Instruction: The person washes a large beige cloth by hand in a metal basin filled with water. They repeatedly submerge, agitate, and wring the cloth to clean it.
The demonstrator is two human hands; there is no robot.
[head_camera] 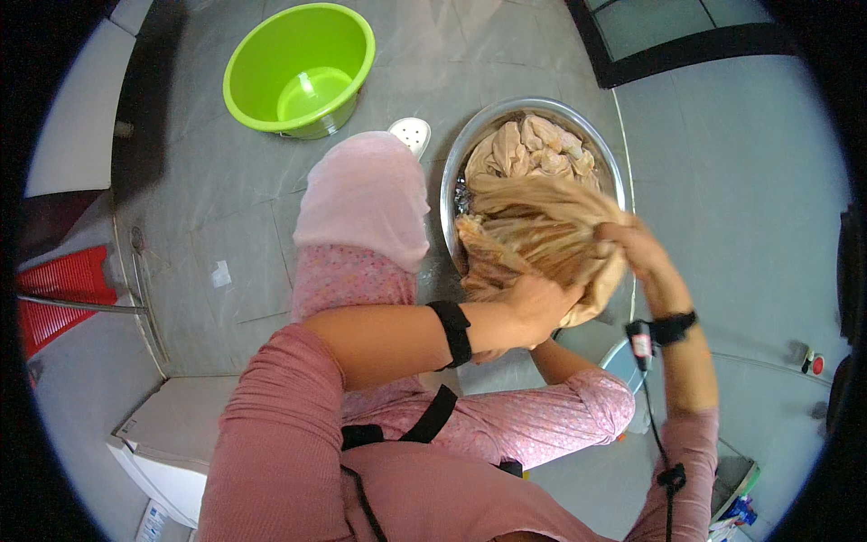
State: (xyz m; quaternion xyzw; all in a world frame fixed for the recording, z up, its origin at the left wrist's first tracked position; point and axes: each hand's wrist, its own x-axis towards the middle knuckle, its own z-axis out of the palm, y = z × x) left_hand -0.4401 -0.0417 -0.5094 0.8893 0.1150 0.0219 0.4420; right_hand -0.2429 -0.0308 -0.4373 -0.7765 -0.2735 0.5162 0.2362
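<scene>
A wide tan and brown cloth (542, 223), gathered into folds, stretches between my two hands over the near side of a round stainless steel basin (447, 196). My left hand (528, 308) grips its near edge, fingers partly hidden by the folds. At the right, the slightly blurred fingers of my right hand (630, 247) close on the cloth's side above the basin rim. Behind it, a crumpled beige cloth (538, 146) lies in the basin. Whether the two are one piece is hidden. A dark, glossy strip shows at the basin's left inside.
A lime-green plastic tub (250, 74) stands on the grey tiled floor at the upper left. A pale pink cloth (366, 196) covers my knee, near a white clog (411, 133). A light blue container (616, 362) sits behind my other knee. Red ribbed plastic (68, 291) is far left.
</scene>
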